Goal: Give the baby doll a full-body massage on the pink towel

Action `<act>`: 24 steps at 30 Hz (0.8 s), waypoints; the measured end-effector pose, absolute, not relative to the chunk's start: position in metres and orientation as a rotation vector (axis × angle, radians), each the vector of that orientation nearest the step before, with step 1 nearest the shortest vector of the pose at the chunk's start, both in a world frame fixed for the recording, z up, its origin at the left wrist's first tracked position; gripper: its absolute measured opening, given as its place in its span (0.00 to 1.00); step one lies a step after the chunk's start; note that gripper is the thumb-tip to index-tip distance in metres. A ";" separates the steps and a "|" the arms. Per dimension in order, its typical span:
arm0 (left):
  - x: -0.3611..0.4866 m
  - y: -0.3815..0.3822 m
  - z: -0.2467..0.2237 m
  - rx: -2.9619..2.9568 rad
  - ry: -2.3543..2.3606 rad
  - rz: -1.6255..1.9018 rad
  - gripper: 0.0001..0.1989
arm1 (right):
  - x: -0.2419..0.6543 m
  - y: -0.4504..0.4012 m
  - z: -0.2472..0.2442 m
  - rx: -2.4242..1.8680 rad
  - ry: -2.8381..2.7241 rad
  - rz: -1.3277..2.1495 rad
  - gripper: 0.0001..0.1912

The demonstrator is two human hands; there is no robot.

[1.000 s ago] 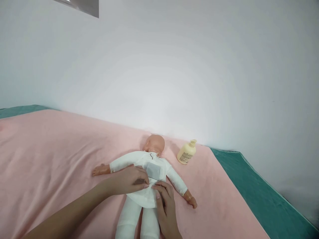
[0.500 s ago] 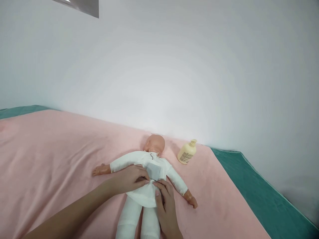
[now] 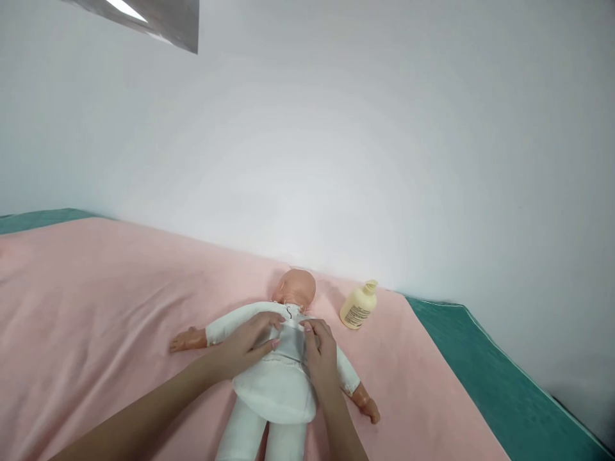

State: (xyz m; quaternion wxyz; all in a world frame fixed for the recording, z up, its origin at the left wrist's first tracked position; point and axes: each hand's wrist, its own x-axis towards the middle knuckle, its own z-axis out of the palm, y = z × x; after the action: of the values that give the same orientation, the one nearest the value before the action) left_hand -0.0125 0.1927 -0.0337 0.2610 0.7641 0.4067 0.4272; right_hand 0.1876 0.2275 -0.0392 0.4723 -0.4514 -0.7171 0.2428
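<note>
A doll (image 3: 276, 390) with a white cloth body lies stretched out with its arms spread, its bare plastic head at the far end. No facial features show on the visible side of the head. A grey-blue rectangular panel (image 3: 291, 340) sits on its upper torso, with a short dark thread above it. My left hand (image 3: 247, 346) rests on the panel's left side, fingers reaching over its upper left corner and thumb apart. At the upper right corner, my right hand (image 3: 321, 352) touches the torso with loosely bent fingers. Neither hand visibly grips anything.
Right of the doll's head stands a pale yellow pump bottle (image 3: 358, 307) with printed text. A pink cloth (image 3: 120, 307) lies under everything, over a green surface (image 3: 485, 358) showing at both sides. A white wall (image 3: 307, 141) rises directly behind.
Both hands have moved from the panel's lower edge up to its upper corners, and their fingers have loosened. The panel's lower edge and the waist are now uncovered. The view has tilted slightly upward.
</note>
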 end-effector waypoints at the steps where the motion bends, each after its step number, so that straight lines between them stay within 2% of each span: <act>1: -0.013 0.194 -0.037 2.105 1.107 1.135 0.12 | 0.184 0.232 -0.039 -1.121 -1.779 0.581 0.14; 7: -0.015 0.202 -0.048 2.217 1.107 0.952 0.18 | 0.175 0.236 -0.048 -1.186 -1.883 0.552 0.13; 14: -0.011 0.201 -0.046 2.242 1.158 0.967 0.16 | 0.178 0.231 -0.054 -1.158 -1.889 0.561 0.13; 21: -0.010 0.201 -0.056 2.385 1.182 1.006 0.25 | 0.182 0.227 -0.061 -1.085 -1.814 0.513 0.12; 24: -0.010 0.201 -0.059 2.392 1.192 0.993 0.26 | 0.182 0.227 -0.061 -1.094 -1.828 0.515 0.12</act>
State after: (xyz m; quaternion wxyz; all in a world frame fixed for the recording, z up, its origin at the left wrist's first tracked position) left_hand -0.0101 0.2015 -0.0593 0.1449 0.8301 0.4136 0.3447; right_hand 0.1823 0.2272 -0.0606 0.4572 -0.4441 -0.7417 0.2091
